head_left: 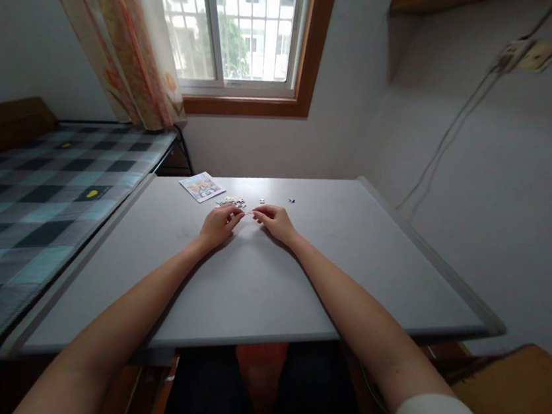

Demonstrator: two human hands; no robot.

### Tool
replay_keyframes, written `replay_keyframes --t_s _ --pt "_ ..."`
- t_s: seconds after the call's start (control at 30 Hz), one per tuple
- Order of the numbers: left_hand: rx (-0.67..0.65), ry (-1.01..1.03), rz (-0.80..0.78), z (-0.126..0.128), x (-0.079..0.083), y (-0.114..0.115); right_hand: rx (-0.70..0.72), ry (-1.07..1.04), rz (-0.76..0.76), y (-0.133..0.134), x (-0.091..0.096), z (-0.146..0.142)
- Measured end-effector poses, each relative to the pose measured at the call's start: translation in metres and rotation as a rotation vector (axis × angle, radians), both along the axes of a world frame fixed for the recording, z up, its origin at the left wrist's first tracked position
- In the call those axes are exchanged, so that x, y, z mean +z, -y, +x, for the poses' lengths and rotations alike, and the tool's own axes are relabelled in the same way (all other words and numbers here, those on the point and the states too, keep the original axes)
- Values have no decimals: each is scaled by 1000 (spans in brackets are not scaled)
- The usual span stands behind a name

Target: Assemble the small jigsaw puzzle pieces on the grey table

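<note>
Both my hands rest on the grey table [245, 283], fingertips almost meeting at its middle. My left hand [218, 225] is curled in a pinch, and my right hand [273, 221] is pinched too. Between the two sets of fingertips sits a tiny jigsaw piece [248, 213]; I cannot tell which hand grips it. Just beyond my left hand lies a small cluster of loose puzzle pieces [232, 203]. Two more single pieces [291, 200] lie to the right. A picture card [202, 187] lies flat near the table's far left.
A bed with a checked blue cover [31, 201] runs along the table's left edge. White walls close in behind and to the right. A window [236, 32] with a curtain is at the back. A wooden seat [520, 385] shows at bottom right.
</note>
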State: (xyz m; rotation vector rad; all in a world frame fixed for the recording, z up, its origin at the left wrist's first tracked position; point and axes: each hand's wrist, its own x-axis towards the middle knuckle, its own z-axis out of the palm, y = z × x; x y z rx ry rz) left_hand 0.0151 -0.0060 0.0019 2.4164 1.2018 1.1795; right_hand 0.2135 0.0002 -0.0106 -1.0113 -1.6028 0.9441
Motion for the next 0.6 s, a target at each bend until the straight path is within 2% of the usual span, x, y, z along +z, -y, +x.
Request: replay_keyframes --t_s 0.33,0.6 --pt "18 -25 26 -1 0 1 -8 -14 7 0 0 1" --pt "80 -37 29 0 3 4 -32 31 23 3 1 1"
